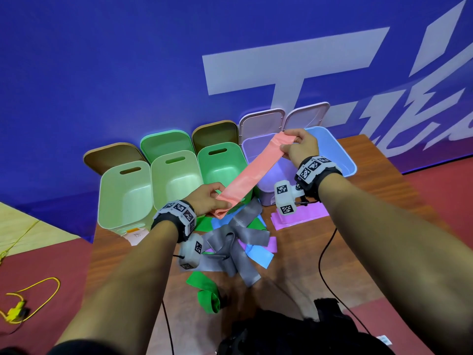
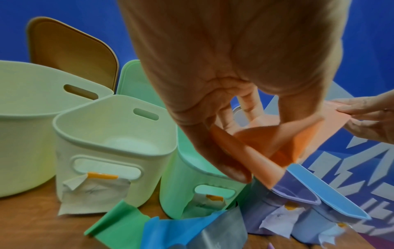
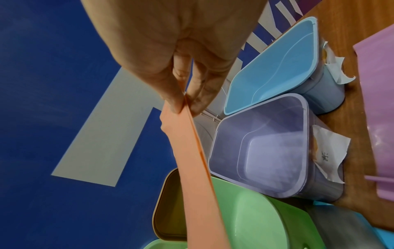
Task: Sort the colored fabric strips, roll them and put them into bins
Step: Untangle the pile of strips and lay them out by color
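Here, both hands stretch a smooth, flat salmon strip (image 1: 252, 172) taut.

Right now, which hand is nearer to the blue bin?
Right. The right hand holds the pink strip up right by the blue bin; the left hand pinches the strip's other end near the green bins.

both arms outstretched; left hand (image 1: 204, 201) and right hand (image 1: 302, 147) pinching (fingers curled).
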The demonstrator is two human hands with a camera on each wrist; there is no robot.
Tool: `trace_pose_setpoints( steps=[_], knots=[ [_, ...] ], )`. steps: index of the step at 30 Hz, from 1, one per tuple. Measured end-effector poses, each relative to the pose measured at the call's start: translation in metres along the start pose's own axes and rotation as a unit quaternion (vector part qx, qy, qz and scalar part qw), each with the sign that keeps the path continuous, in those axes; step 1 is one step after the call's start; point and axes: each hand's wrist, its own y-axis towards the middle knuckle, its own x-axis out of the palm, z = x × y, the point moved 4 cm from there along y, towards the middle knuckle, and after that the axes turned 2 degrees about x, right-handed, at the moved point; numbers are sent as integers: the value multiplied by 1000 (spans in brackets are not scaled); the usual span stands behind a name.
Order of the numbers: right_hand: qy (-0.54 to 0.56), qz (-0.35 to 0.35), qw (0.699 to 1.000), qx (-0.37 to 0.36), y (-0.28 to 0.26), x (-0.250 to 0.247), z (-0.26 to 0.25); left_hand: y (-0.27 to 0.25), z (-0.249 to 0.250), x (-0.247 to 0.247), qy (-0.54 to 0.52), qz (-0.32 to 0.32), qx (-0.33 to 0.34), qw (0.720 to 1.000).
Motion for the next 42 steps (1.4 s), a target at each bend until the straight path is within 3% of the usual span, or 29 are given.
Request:
trace_pose_setpoints(
  steps=[8,13,20,29,38,42],
  knots=[
    [7,-7,1000,3,-6,1,2,-1,-2,1,68,15,-38,997],
    [14,-2,1000,8,-8,-2,2,-5,-2,2,15,15,-36,999],
    [8,-4,1000,5,-11,-1,1,-11,0,0,17,30,-34,999],
    [1,1,1000,9,-11,-2,0,-17,0,-2,8,-5,-24,1000],
    [1,0,1000,9,-15,-1,2,-19,4,-1,43,35,-48,997],
    [1,2,1000,9,-14,-2,1,-20,0,-3,-15,26,-64,998]
  ],
)
